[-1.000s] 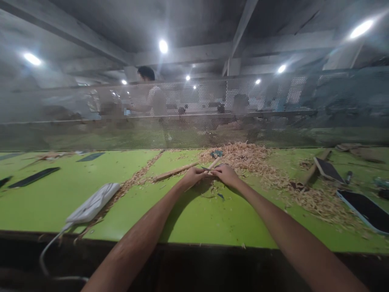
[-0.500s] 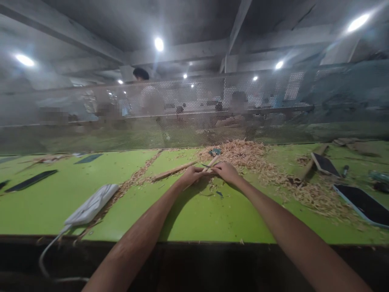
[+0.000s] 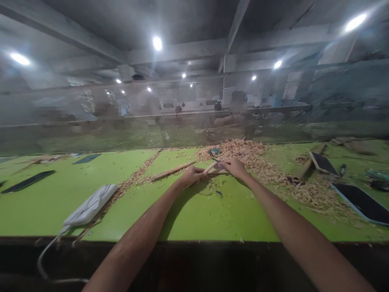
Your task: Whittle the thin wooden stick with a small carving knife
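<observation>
My left hand (image 3: 192, 175) is closed around a pale wooden stick (image 3: 209, 167) just above the green tabletop. A second pale wooden length (image 3: 220, 172) crosses it and runs under my right hand (image 3: 236, 167). My right hand is closed too, with a thin dark blade-like piece (image 3: 215, 160) at its fingertips; its exact kind is too small to tell. Left of my hands lies a longer wooden stick (image 3: 173, 171) on the table. Beyond my right hand is a heap of curled wood shavings (image 3: 243, 149), with a small teal piece (image 3: 214, 151) in it.
A white power strip (image 3: 91, 205) with a cord lies at left, near the table's front edge. At right are a phone (image 3: 361, 202), a dark-faced block (image 3: 323, 164) and a wooden piece (image 3: 308, 166). A mesh screen (image 3: 188, 129) stands along the back; people are blurred behind it.
My right hand has slid to the right, away from my left hand, so more of the wood shows between them. My left hand stays nearly in place.
</observation>
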`<act>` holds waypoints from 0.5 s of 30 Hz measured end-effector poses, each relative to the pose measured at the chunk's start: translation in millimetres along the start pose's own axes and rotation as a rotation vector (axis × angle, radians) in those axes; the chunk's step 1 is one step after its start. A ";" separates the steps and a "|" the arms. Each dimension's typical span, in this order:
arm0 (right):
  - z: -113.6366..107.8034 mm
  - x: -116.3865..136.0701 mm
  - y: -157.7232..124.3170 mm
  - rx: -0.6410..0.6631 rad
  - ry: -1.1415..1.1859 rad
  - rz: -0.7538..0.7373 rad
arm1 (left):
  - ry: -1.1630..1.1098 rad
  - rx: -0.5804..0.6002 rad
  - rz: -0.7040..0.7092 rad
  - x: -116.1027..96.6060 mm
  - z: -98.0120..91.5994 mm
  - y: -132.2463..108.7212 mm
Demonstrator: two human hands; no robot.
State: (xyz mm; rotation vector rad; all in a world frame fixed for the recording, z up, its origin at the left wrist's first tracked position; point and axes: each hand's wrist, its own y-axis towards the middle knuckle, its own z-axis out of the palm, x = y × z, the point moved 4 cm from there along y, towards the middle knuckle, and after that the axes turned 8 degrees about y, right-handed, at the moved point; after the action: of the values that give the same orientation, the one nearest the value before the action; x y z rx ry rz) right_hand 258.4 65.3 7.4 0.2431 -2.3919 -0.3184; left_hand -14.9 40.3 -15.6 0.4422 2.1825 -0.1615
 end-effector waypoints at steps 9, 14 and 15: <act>-3.7 11.3 -1.4 -0.012 -0.039 0.041 | -0.009 0.005 -0.001 -4.3 0.5 0.0; -34.0 -21.1 1.9 -0.213 -0.019 0.219 | -0.018 0.017 0.002 -3.8 -5.9 -5.5; -40.9 -28.6 2.8 -0.252 -0.013 0.236 | -0.026 0.018 0.007 -3.8 -7.2 -6.5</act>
State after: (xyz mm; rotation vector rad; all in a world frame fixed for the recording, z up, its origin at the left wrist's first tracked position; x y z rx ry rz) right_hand 306.7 68.8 20.0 -0.1564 -2.3337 -0.5047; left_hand -20.6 35.2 -8.5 0.4549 2.1556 -0.1822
